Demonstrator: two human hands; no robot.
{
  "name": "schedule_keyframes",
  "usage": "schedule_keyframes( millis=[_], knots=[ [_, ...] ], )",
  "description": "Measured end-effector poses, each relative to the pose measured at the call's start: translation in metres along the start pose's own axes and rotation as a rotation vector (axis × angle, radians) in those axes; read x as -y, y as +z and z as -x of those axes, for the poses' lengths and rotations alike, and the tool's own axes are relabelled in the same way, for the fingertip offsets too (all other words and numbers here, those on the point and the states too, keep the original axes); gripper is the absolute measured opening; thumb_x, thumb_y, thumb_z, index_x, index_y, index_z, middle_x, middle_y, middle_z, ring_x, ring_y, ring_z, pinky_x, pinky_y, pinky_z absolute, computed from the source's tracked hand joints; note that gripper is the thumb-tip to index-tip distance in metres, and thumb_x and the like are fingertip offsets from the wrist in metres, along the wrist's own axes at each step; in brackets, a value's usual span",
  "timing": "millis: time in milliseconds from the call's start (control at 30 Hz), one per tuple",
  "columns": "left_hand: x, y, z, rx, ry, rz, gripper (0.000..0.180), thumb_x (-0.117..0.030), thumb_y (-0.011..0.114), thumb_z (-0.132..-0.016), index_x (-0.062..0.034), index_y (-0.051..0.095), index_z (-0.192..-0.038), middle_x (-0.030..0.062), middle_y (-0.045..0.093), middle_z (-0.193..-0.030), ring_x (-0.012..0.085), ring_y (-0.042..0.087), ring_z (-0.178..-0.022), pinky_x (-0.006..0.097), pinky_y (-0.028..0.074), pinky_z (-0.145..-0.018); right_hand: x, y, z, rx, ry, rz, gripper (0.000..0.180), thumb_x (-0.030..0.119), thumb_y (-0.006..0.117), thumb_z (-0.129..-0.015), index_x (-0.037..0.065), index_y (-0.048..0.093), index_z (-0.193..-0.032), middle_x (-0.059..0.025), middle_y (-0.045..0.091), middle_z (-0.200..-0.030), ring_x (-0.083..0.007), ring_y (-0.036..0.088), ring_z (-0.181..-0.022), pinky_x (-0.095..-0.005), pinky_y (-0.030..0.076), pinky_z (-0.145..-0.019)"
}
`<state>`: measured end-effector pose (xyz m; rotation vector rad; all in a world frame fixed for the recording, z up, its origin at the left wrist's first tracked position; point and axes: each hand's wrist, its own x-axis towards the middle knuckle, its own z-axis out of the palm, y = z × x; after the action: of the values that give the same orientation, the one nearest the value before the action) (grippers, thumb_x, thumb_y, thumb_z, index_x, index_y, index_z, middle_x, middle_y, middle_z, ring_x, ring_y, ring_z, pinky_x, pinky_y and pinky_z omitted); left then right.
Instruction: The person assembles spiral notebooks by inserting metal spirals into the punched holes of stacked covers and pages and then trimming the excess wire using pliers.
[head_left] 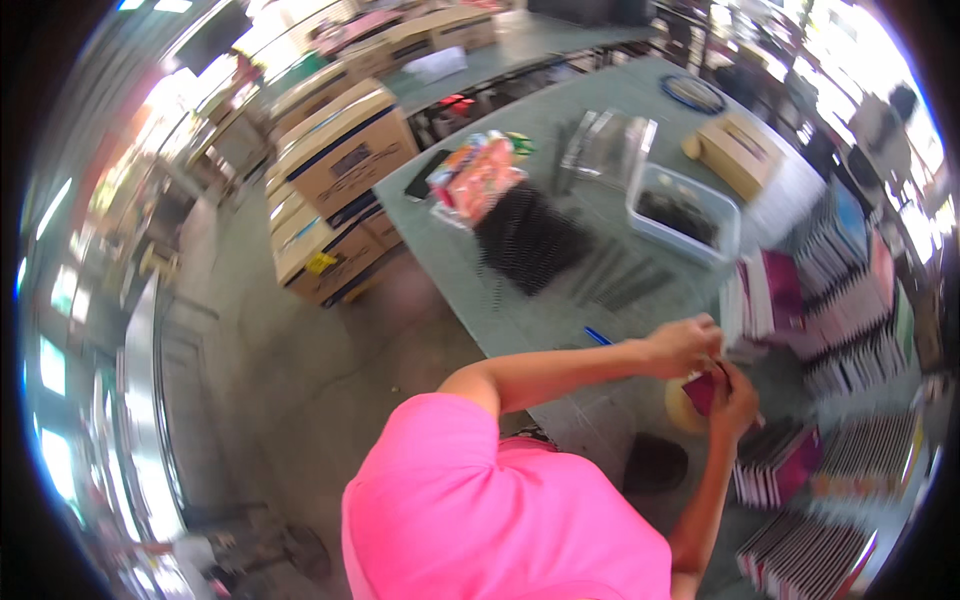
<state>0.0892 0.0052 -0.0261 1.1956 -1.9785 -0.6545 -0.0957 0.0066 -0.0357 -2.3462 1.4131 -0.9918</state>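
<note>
I see the left hand [683,345] and right hand [733,400] both pinching a small magenta booklet [701,392] above the green table [520,310]. Motion blur obscures the exact finger placement; stacked booklets [775,465] lie just beside the right hand

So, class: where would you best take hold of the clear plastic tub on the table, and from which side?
Grip the clear plastic tub by its near long rim, coming from above: it stands upright and open-topped, with dark contents low inside, so the rim is free to pinch.
</note>
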Motion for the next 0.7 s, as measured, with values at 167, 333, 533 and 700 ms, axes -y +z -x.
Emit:
schedule_keyframes(
  millis=[167,333,533,700],
  knots=[
    [0.015,-0.015,-0.007,0.23,-0.078,0.066,0.018,-0.02,0.062,-0.08,-0.0092,0.055,-0.094,0.0147,0.056,-0.093,0.034,0.056,-0.092,0.042,0.046,-0.074,0.002,0.006,-0.004,-0.048,0.032,-0.113,0.025,0.025,0.057,-0.088,0.004,0.062,-0.098,-0.0145,0.065,-0.091,-0.0326,0.062,-0.084,-0.0396,0.046,-0.075],
    [-0.006,-0.009,-0.016,0.203,-0.108,0.012,0.018,-0.023,0.057,-0.082,-0.0092,0.057,-0.093,0.0168,0.06,-0.094,0.0354,0.057,-0.094,0.045,0.046,-0.074,-0.002,-0.002,0.0,-0.012,0.062,-0.074,0.029,0.022,0.057,-0.086,0.002,0.056,-0.107,-0.0156,0.062,-0.094,-0.0321,0.062,-0.083,-0.0386,0.047,-0.073],
    [-0.025,0.02,-0.003,-0.237,0.432,-0.326,0.03,-0.021,0.066,-0.065,-0.0059,0.053,-0.087,0.0091,0.055,-0.083,0.0268,0.054,-0.082,0.036,0.044,-0.07,-0.018,-0.007,0.004,0.116,0.071,-0.172,0.035,0.018,0.06,-0.084,0.002,0.052,-0.114,-0.0165,0.06,-0.1,-0.0296,0.061,-0.089,-0.0372,0.046,-0.076],
    [-0.049,0.075,0.055,-0.008,0.072,-0.23,0.039,-0.025,0.064,-0.076,-0.0027,0.046,-0.101,0.0105,0.056,-0.081,0.0289,0.058,-0.076,0.038,0.047,-0.06,-0.009,-0.013,0.007,0.2,0.079,0.021,0.044,0.02,0.06,-0.083,0.004,0.048,-0.122,-0.0198,0.061,-0.103,-0.0335,0.061,-0.092,-0.0404,0.046,-0.077]
  ],
)
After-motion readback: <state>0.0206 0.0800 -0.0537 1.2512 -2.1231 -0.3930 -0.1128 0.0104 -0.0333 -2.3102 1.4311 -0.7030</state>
